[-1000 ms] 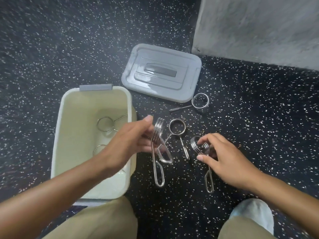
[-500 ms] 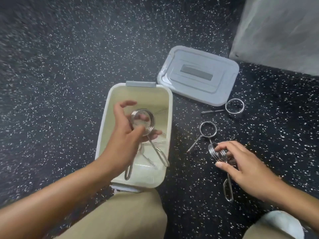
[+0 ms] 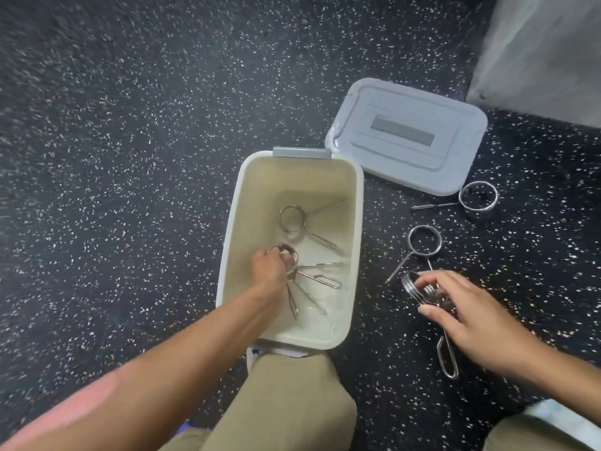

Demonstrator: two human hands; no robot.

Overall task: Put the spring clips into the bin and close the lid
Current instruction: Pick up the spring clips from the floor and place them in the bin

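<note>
Left hand (image 3: 271,266) is now down inside the bin (image 3: 357,242), a second ago it was out over the floor pinching a clip, half a second ago above the bin rim; so that clip has made it in, one more off the floor. Fingers are curled on the coil of that spring clip (image 3: 289,257) at the bin bottom, not yet let go as far as I can tell; its wire handles fan out right of and below the fingers. Bin contents: one loose clip (image 3: 294,218) just beyond the left hand toward the far wall, the gripped one, and likely another underneath since several handle loops (image 3: 328,281) splay out right of the knuckles; exact count unclear. Right of the bin, right hand (image 3: 461,315) is clamped on a clip (image 3: 419,288) at its coil, thumb below and fingers over, handle trailing toward the wrist on the floor (image 3: 130,157). Just beyond its fingertips lies a floor clip (image 3: 424,239), farther out another (image 3: 478,196) touching or nearly touching the lid (image 3: 406,135). Lid is off, flat on the floor beyond the right hand, next to the bin's far right corner. Judgement: three clips remain outside, lid step not started.
</note>
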